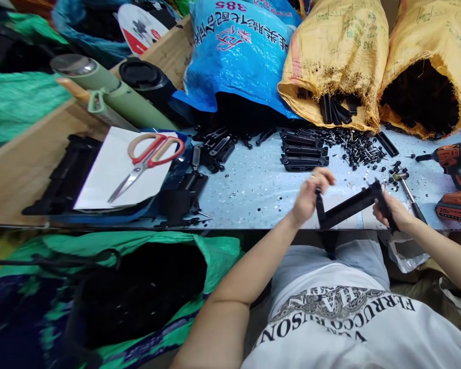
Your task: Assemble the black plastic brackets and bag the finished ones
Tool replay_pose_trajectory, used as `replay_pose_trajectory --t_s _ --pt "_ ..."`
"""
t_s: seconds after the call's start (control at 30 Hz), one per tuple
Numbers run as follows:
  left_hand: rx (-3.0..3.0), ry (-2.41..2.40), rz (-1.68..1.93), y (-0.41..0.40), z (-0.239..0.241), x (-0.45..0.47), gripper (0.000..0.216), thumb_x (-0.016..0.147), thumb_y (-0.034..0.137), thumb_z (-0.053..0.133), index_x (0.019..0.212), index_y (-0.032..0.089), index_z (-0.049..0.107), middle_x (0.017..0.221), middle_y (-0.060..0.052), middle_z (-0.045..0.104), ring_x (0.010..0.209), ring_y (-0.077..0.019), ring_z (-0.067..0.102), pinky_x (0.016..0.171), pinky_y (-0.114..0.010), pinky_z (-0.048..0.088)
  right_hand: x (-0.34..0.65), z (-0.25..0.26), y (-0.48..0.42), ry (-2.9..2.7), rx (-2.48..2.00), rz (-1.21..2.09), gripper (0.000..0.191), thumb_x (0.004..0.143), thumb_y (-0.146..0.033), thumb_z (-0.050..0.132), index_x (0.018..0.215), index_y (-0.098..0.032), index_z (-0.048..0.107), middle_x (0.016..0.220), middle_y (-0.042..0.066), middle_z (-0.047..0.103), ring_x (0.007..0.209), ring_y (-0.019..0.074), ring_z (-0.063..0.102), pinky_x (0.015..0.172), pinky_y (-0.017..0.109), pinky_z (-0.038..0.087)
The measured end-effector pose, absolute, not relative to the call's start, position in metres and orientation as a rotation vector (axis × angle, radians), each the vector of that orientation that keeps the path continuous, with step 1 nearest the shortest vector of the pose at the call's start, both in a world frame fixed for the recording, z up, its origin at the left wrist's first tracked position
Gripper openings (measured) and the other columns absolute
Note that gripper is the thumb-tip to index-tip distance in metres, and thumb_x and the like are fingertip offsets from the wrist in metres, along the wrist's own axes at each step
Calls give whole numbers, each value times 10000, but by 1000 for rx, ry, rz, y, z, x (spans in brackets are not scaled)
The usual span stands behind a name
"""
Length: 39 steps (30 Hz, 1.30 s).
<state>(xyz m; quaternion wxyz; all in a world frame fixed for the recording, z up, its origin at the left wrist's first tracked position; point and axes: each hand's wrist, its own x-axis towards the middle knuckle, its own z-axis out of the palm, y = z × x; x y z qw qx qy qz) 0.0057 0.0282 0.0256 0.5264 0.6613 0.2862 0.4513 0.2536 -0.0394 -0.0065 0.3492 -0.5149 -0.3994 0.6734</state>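
Observation:
My left hand point(311, 195) is closed on the left end of a black plastic bracket point(349, 206), a long bar with short legs at both ends. At the bar's right end my right hand point(394, 210) grips the other leg. The bracket hangs tilted just above the near edge of the pale blue worktable point(261, 189). Beyond my hands lie a stack of similar black plastic bars point(302, 151) and a scatter of small black pins point(359, 148).
An orange cordless drill point(455, 177) and a screwdriver point(409, 192) lie at the right. Scissors point(149, 156) rest on white paper at the left. Yellow sacks point(334, 61), a blue sack point(238, 56) and a green sack point(146, 287) hold black parts. A green flask point(107, 92) stands far left.

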Motion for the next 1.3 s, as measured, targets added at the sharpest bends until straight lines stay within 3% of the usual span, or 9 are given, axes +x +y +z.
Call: replay_pose_trajectory --t_s 0.13,0.27,0.37,0.43,0.73,0.93,1.03,1.17,1.3 --pt "1269 640 1053 31 24 0 669 808 760 189 699 177 497 937 -110 617 838 -217 604 801 -410 486 257 -8 -40 -865 -1157 1875 644 794 -735 373 477 -181 455 341 -40 337 287 64 283 272 183 212" --pt "1144 587 963 27 22 3 621 794 711 386 1056 168 534 972 -117 647 849 -233 633 770 -390 491 256 -5 -37 -770 -1023 1971 593 836 -666 391 481 -192 422 351 -57 279 295 63 220 268 171 184" --pt "1210 573 1006 26 19 5 729 729 530 632 1330 202 382 1026 -95 643 942 -235 619 780 -343 476 257 -3 -35 -707 -1021 1964 567 848 -639 401 498 -193 423 364 -59 281 311 65 199 266 162 180" --pt "1248 569 1026 27 16 6 795 719 430 667 1396 216 309 1027 -80 645 964 -222 610 794 -327 467 258 -4 -35 -686 -1021 1958 565 851 -638 399 506 -191 427 368 -59 283 316 64 194 269 159 186" --pt "1134 757 1101 36 4 8 679 684 307 689 1296 118 461 892 -71 678 904 -198 623 752 -296 482 251 -13 -41 -639 -1002 1978 550 848 -630 416 527 -184 436 381 -62 290 313 56 218 277 154 209" --pt "1057 921 1093 37 0 8 514 783 484 564 1105 84 596 745 -58 680 616 -147 634 598 -267 505 246 -19 -44 -615 -1021 1995 571 839 -660 403 529 -182 443 382 -60 305 319 55 230 281 156 209" --pt "1127 987 1131 36 -3 9 481 782 492 578 1043 91 622 696 -37 668 568 -135 624 566 -253 503 241 -22 -47 -584 -1042 1961 579 838 -667 397 527 -181 448 386 -58 317 318 54 235 278 160 205" --pt "1197 962 1122 34 -8 7 483 771 428 616 1106 79 594 700 -26 660 592 -130 627 611 -261 511 239 -25 -51 -552 -1073 1896 585 816 -677 428 515 -177 454 382 -54 330 316 52 249 278 164 203" --pt "1191 875 1126 34 -9 3 610 778 335 615 1314 102 439 756 -23 669 696 -138 645 691 -272 505 241 -25 -51 -557 -1039 1917 595 810 -691 423 522 -172 464 378 -54 336 313 51 256 278 161 210"
